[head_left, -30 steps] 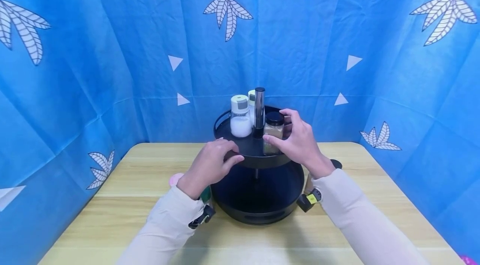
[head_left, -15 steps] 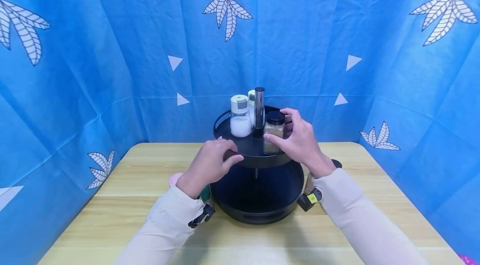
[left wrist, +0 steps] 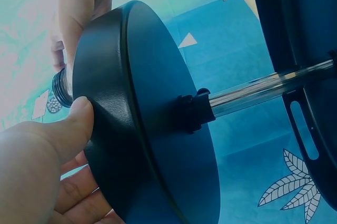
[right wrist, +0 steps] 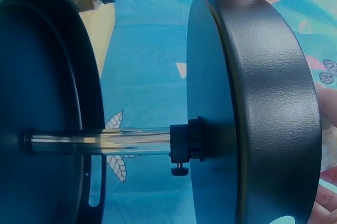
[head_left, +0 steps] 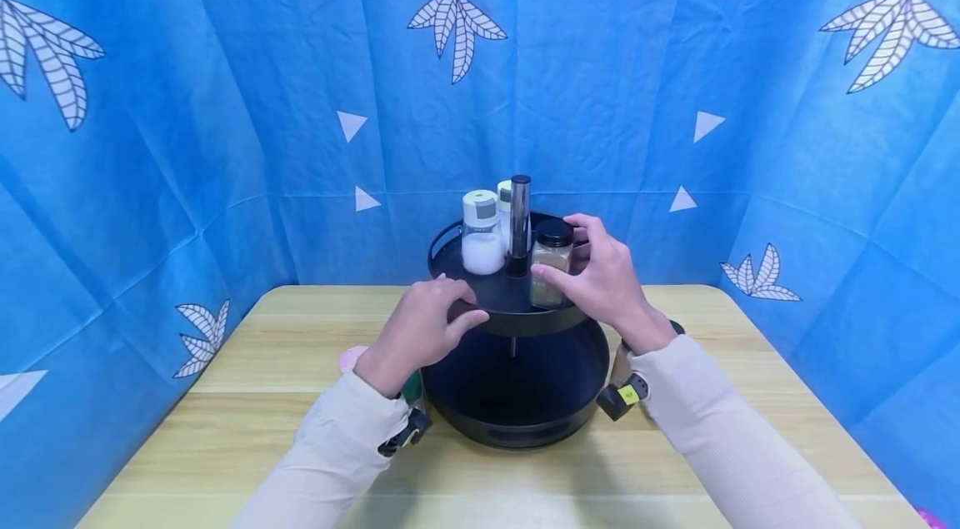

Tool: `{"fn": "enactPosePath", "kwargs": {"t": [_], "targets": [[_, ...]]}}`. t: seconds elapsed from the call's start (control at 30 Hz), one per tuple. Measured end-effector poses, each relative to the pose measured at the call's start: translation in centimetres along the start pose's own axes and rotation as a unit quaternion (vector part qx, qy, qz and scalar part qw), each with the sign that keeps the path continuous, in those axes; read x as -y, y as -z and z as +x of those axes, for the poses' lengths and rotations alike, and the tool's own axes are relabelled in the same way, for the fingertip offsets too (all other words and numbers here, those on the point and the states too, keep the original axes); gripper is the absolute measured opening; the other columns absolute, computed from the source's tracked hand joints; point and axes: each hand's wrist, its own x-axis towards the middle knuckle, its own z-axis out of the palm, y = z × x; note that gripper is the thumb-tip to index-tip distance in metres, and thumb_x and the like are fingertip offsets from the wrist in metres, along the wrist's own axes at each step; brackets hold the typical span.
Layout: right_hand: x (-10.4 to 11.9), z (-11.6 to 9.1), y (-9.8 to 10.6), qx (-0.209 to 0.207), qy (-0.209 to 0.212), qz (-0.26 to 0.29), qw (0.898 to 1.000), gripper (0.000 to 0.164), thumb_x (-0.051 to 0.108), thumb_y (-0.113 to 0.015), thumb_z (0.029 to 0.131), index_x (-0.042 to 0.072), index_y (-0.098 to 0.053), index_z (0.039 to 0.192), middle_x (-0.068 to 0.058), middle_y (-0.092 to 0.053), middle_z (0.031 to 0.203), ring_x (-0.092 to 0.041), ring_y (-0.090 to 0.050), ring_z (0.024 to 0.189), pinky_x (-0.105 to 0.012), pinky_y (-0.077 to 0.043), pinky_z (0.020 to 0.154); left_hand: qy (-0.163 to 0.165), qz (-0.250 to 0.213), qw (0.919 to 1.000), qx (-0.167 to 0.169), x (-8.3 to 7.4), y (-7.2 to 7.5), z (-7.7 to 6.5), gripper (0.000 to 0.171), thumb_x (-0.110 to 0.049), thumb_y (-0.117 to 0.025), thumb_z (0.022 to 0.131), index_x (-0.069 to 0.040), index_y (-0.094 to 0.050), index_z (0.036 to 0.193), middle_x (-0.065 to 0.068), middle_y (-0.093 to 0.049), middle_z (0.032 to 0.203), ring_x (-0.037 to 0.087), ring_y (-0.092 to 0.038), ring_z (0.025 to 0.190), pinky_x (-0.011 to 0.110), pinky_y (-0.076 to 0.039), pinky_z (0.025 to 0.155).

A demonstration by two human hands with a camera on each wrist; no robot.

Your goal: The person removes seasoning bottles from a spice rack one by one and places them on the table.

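A black two-tier round rack stands on the table. My left hand (head_left: 420,325) pinches the near left rim of its upper tray (head_left: 495,296), the thumb against the outer wall in the left wrist view. On that tray's right side, my right hand (head_left: 606,279) holds a clear spice jar (head_left: 550,262) with a black lid and brown powder, thumb in front and fingers behind. The jar is upright, and its ridged lid (left wrist: 61,88) peeks past the rim in the left wrist view. Two white-capped shakers, the nearer (head_left: 482,237) with white contents, stand left of and behind the metal post (head_left: 519,217).
The lower tray (head_left: 517,429) sits below on the wooden table (head_left: 300,346). Beside my left wrist is a pink-topped item (head_left: 350,357); behind my right wrist, a dark-capped jar (head_left: 676,327). Blue printed curtains (head_left: 600,54) surround the table on three sides.
The spice jar has shifted very slightly to the right with my right hand. My left hand keeps its place on the tray rim.
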Motion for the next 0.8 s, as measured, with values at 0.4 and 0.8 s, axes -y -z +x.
{"fn": "enactPosePath", "kwargs": {"t": [0.4,0.8], "targets": [[0.18,0.15,0.26,-0.007,0.001,0.001,1.0,0.072,0.024,-0.085,0.075,0.003,-0.045,0.131,-0.018,-0.063,0.106,-0.027,-0.064,0.08,-0.04,-0.056,0.068,0.007,-0.002,1.0,0.002,0.06,-0.17,0.01,0.026,-0.031,-0.076,0.084,-0.009,-0.072,0.097,0.005,-0.071,0.093,0.026,-0.067,0.099,0.041,-0.044,0.101],[0.0,0.22,0.48,-0.007,-0.006,0.0,1.0,0.073,0.025,-0.085,0.076,0.004,-0.044,0.132,-0.018,-0.062,0.108,-0.027,-0.064,0.082,-0.041,-0.056,0.069,0.012,-0.009,0.9999,0.002,0.07,-0.14,-0.14,0.025,-0.03,-0.076,0.084,-0.008,-0.072,0.097,0.005,-0.071,0.094,0.027,-0.066,0.103,0.041,-0.044,0.101]]}}
